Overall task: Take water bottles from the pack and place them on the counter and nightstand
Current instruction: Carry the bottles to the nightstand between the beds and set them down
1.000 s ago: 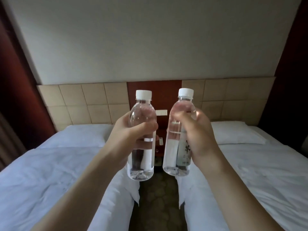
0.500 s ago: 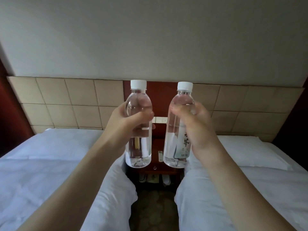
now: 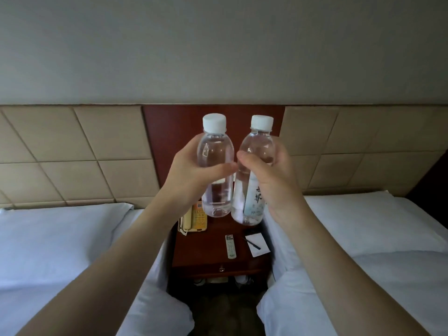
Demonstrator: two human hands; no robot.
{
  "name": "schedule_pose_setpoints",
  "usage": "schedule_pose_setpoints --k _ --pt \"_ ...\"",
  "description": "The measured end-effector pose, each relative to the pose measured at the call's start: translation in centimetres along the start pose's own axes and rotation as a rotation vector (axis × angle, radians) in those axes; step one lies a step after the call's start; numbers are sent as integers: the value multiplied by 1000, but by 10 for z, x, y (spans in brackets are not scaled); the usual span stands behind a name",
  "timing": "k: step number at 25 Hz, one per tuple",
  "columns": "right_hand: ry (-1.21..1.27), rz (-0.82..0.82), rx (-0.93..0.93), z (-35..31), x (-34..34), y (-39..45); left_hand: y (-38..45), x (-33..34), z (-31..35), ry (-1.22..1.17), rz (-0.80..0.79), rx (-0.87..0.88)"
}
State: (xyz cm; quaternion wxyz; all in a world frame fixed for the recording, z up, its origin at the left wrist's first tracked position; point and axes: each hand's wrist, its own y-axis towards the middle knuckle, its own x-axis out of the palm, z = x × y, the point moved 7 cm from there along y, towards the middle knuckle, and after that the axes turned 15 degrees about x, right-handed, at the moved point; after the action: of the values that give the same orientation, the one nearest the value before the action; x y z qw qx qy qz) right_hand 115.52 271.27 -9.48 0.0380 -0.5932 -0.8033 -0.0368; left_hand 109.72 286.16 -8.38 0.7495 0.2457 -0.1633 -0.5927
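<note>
Each hand is clamped on a white-capped bottle full of clear water, left hand (image 3: 191,175) gripping the unlabelled bottle (image 3: 215,170), right hand (image 3: 274,180) the labelled bottle (image 3: 254,190), above the nightstand (image 3: 206,253).

Nightstand (image 3: 206,259) between 2 beds (image 3: 60,251)

Only real text here is on the right-hand water bottle (image 3: 252,190): its pale label (image 3: 254,202) has a couple of big dark Chinese-style characters running down it, too blurry to read. The phone (image 3: 196,218) keypad and remote (image 3: 230,246) buttons are way too small to make out.
</note>
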Motion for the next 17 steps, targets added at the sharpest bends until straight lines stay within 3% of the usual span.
schedule_pose_setpoints --k 5,9,17 --pt "5 -61 34 65 3 150 84 -9 -135 124 54 -70" --pt "-55 -123 113 161 -2 274 125 -18 -282 224 79 -102" --pt "-152 -132 224 484 -30 435 74 -23 -628 329 124 -141"
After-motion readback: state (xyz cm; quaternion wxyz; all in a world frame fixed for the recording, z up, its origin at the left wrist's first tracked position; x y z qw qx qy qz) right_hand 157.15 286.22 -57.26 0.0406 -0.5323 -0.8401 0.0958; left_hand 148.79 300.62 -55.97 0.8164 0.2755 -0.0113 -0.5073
